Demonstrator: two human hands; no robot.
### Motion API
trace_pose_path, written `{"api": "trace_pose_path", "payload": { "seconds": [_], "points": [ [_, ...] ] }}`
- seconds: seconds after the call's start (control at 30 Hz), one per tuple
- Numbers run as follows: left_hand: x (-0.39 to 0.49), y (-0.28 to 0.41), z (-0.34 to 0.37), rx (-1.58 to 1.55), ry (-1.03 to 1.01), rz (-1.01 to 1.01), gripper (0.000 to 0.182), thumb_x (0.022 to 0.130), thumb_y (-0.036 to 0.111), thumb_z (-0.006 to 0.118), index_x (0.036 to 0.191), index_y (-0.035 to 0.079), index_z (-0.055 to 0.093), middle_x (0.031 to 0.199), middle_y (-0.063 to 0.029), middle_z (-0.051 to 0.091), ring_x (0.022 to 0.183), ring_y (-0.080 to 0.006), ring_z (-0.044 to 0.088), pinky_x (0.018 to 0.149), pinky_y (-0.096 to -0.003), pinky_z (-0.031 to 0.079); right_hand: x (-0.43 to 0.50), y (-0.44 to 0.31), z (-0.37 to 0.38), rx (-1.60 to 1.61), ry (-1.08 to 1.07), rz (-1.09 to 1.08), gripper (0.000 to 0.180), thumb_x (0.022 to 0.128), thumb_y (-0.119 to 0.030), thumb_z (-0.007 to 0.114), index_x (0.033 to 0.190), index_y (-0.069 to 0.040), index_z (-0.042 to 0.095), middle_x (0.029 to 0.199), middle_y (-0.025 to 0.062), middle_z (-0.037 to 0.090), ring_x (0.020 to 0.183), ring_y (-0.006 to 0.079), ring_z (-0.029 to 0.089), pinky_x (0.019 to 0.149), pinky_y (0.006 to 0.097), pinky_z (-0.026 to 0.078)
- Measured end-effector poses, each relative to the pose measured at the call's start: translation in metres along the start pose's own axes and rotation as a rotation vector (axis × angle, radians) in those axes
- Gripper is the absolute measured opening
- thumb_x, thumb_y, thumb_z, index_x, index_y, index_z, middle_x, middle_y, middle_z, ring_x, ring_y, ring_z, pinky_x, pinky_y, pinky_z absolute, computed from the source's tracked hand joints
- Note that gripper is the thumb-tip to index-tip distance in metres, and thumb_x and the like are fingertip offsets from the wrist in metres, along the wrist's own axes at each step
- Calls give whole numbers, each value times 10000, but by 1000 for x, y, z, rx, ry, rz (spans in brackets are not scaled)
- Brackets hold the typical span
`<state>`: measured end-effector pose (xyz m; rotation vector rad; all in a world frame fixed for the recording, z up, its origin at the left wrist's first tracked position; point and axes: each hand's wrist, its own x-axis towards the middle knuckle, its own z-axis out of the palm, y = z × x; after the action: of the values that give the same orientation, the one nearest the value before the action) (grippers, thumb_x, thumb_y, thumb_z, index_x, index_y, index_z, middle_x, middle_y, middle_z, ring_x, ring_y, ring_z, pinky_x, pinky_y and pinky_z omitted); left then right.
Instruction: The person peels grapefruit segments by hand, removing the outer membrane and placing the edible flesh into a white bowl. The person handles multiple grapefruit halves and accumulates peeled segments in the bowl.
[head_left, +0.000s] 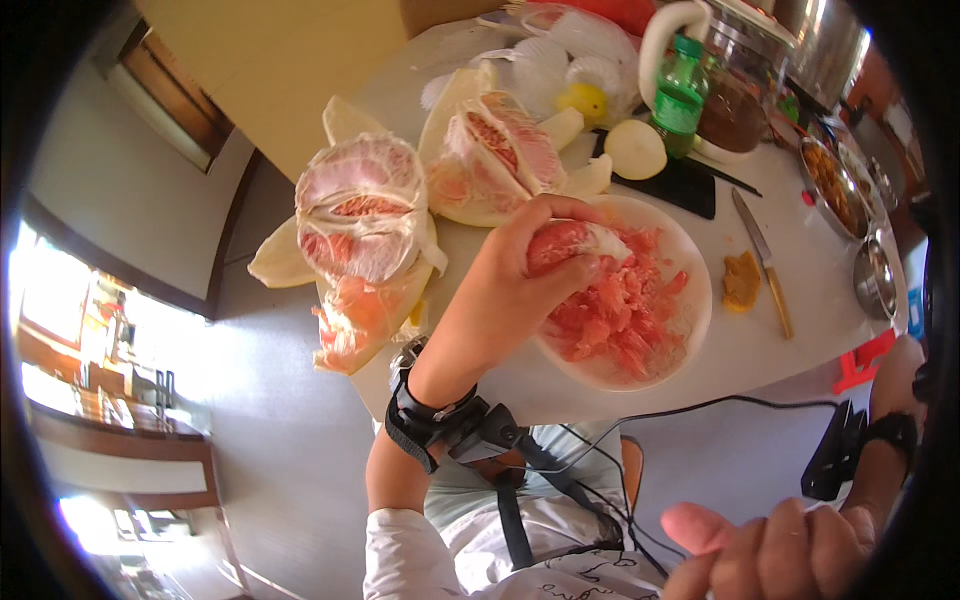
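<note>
My left hand (517, 277) grips a pink pomelo segment (559, 246) with some white membrane on it. It is just above a white plate (701, 322) heaped with loose pink pomelo pulp (619, 322). To the left lies a part-peeled pomelo piece (360, 206), its rind spread open beneath. Another pomelo piece (502, 154) rests in its rind behind my hand. My right hand (772, 551) is raised close to the camera at the lower right, away from the table. Its fingers are curled and the thumb sticks out; whether it holds anything is hidden.
A knife (761, 255) lies right of the plate beside a yellow-brown scrap (740, 281). Behind are a green bottle (679, 101), a pale round fruit (635, 150) and a black flat object (675, 191). Metal bowls (875, 277) line the right edge. A black cable (675, 412) hangs before the table.
</note>
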<state>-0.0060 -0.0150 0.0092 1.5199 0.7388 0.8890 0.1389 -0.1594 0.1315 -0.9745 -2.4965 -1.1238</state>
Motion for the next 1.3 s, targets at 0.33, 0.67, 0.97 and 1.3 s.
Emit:
{"api": "trace_pose_path", "payload": {
  "seconds": [0.33,0.67,0.97,1.3],
  "points": [
    [4,0,8,-47,114,86,388,827,-51,600,1196,16,501,1104,-43,566,1026,-96,533,913,-243,427,-3,43,78,104,-151,179,162,785,-224,648,753,-100,548,552,19,497,509,177,533,524,354,424],
    [0,8,0,-418,192,-40,354,929,37,539,1268,-7,446,1074,-104,610,955,-232,651,827,-300,543,15,96,162,995,-194,147,262,762,-56,650,1022,-24,627,888,92,637,755,269,619,721,331,507],
    [3,2,-14,-574,146,-97,323,903,85,611,1187,6,479,927,-72,629,749,-148,637,627,-227,499,14,87,188,1148,77,69,173,775,-104,693,929,-27,673,887,99,664,800,279,636,714,327,502],
    [1,-1,-8,-523,108,-154,365,878,87,646,1175,-36,473,888,-75,649,662,-135,640,568,-205,481,-12,54,200,1171,305,232,106,813,-44,652,917,-24,659,879,85,669,769,227,648,687,286,514]
  ]
}}
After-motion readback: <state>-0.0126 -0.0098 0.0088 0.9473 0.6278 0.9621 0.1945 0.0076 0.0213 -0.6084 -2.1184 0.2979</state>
